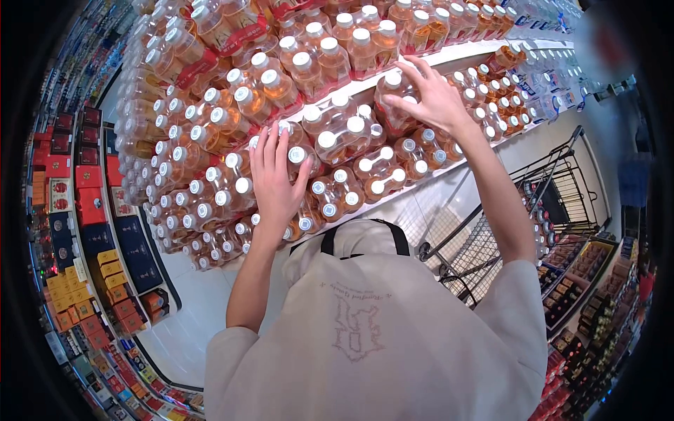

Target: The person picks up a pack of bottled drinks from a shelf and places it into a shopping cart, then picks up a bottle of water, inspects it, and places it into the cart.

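My left hand rests over bottle caps at the front of the stack, its fingers stretched out and the thumb apart. Farther right, my right hand is spread with thumb and fingers apart, close over a wrapped bottle pack. Between the two hands lies a shrink-wrapped pack of amber drink bottles with white caps. In front of it, nearer my body, are more such packs in a lower row. Part of the bottles under my left palm is hidden.
More bottle packs rise in tiers behind, with a white shelf edge between levels. A wire shopping cart holding packs stands at my right. Shelves with boxed goods are on the left; clear bottles stand far right.
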`<control>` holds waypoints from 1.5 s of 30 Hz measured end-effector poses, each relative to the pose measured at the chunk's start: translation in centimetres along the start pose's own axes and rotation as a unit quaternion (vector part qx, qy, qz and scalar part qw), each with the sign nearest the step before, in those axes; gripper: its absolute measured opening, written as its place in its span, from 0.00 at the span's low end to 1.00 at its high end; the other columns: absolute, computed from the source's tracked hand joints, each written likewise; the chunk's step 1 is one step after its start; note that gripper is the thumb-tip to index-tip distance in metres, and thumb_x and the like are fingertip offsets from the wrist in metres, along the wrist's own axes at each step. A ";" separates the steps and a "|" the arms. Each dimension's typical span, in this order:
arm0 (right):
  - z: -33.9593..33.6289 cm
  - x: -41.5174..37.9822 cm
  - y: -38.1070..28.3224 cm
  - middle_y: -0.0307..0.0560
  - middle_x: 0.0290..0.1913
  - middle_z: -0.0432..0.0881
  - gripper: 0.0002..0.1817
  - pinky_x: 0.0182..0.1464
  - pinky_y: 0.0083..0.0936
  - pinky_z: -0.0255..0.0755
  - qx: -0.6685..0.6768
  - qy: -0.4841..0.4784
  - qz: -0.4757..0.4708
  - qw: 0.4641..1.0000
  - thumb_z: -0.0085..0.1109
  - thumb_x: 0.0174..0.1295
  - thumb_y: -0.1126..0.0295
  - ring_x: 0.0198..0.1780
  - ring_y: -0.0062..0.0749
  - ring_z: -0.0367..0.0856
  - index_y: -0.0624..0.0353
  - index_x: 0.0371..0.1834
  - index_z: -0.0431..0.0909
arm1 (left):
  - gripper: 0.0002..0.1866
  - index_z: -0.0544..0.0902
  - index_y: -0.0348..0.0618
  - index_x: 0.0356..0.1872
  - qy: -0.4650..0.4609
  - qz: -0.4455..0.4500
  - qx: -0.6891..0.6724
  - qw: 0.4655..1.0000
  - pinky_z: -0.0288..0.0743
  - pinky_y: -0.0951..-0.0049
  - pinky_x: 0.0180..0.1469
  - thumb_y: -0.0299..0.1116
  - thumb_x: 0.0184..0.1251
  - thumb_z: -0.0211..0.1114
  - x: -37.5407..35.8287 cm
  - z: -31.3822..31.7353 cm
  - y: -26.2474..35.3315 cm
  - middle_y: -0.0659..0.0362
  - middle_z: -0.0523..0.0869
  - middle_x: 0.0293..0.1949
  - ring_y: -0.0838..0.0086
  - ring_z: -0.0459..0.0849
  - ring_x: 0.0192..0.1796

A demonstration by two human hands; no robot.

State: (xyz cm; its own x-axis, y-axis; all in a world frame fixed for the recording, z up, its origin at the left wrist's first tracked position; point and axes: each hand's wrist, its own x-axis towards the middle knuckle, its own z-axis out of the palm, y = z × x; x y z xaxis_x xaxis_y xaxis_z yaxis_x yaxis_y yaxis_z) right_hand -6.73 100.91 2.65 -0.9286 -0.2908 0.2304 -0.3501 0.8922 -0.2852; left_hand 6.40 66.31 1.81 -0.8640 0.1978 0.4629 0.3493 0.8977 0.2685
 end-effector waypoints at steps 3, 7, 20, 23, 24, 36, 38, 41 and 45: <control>-0.4 0.1 -1.2 0.51 0.86 0.58 0.58 0.68 0.55 0.79 -0.065 -0.069 0.010 0.995 0.67 0.57 0.24 0.76 0.59 0.75 0.49 0.84 0.62 | 0.35 0.73 0.36 0.76 0.005 0.000 -0.001 1.000 0.55 0.44 0.83 0.41 0.73 0.74 -0.3 -0.2 0.1 0.46 0.72 0.79 0.50 0.68 0.82; -0.6 0.6 -1.1 0.58 0.85 0.57 0.61 0.65 0.58 0.80 -0.090 -0.107 0.006 0.990 0.71 0.55 0.28 0.70 0.64 0.79 0.58 0.82 0.60 | 0.35 0.73 0.36 0.76 0.007 0.008 -0.004 1.000 0.56 0.44 0.83 0.41 0.73 0.74 -0.6 -0.1 -0.3 0.46 0.73 0.79 0.50 0.68 0.82; -1.0 0.2 -4.0 0.51 0.84 0.60 0.59 0.71 0.61 0.76 -0.015 -0.141 -0.019 0.990 0.65 0.57 0.23 0.71 0.63 0.79 0.42 0.87 0.59 | 0.34 0.75 0.34 0.74 0.012 0.009 -0.025 1.000 0.58 0.44 0.82 0.39 0.72 0.74 -0.4 -0.2 0.0 0.46 0.74 0.78 0.49 0.69 0.80; -1.3 -1.6 -3.1 0.48 0.92 0.42 0.64 0.81 0.60 0.66 0.141 -0.137 0.055 0.979 0.57 0.60 0.19 0.83 0.62 0.65 0.39 0.92 0.42 | 0.33 0.75 0.35 0.74 0.023 0.011 -0.013 1.000 0.58 0.43 0.82 0.38 0.72 0.73 -0.4 0.2 -0.1 0.46 0.74 0.77 0.48 0.69 0.79; 0.4 -2.4 -3.0 0.51 0.91 0.45 0.63 0.81 0.60 0.64 0.156 -0.094 0.084 0.980 0.56 0.61 0.19 0.84 0.60 0.63 0.43 0.91 0.45 | 0.33 0.75 0.35 0.74 0.030 0.016 -0.016 0.999 0.58 0.43 0.82 0.38 0.72 0.73 -0.4 0.2 -0.1 0.46 0.74 0.77 0.48 0.69 0.79; 7.4 -7.6 -10.8 0.68 0.79 0.64 0.45 0.83 0.46 0.56 0.442 0.397 0.240 0.768 0.66 0.76 0.51 0.82 0.54 0.62 0.69 0.83 0.54 | 0.27 0.77 0.34 0.72 0.007 0.057 -0.073 0.996 0.56 0.41 0.82 0.37 0.78 0.69 -0.6 0.2 -1.3 0.43 0.73 0.77 0.46 0.67 0.80; 7.8 -10.6 -13.3 0.60 0.76 0.71 0.36 0.80 0.43 0.60 0.453 0.418 0.270 0.740 0.64 0.78 0.56 0.79 0.48 0.68 0.64 0.79 0.61 | 0.24 0.79 0.35 0.70 -0.002 0.061 -0.089 0.994 0.54 0.40 0.82 0.37 0.80 0.67 -0.9 0.1 -1.9 0.42 0.72 0.78 0.45 0.66 0.81; 9.8 -15.9 -17.5 0.53 0.69 0.78 0.27 0.75 0.39 0.68 0.486 0.396 0.299 0.720 0.62 0.80 0.62 0.72 0.40 0.77 0.62 0.75 0.66 | 0.22 0.81 0.37 0.69 -0.013 0.088 -0.084 0.992 0.51 0.42 0.83 0.39 0.83 0.64 -1.1 0.2 -2.6 0.43 0.70 0.80 0.48 0.63 0.82; 11.4 -25.2 -23.1 0.50 0.62 0.83 0.22 0.67 0.33 0.75 0.491 0.323 0.352 0.729 0.61 0.80 0.67 0.64 0.34 0.85 0.63 0.71 0.69 | 0.24 0.79 0.37 0.71 -0.021 0.121 -0.099 0.987 0.49 0.40 0.83 0.39 0.82 0.65 -1.1 -0.1 -3.0 0.44 0.69 0.81 0.46 0.61 0.83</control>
State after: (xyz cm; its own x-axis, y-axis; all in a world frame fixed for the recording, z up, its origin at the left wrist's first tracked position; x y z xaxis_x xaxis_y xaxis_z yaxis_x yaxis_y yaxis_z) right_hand 23.37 83.68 -7.18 -0.7805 0.6251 0.0051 -0.0284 -0.0273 -0.9992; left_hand 6.37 63.30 0.58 -0.7590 0.4170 0.5000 0.6083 0.7279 0.3164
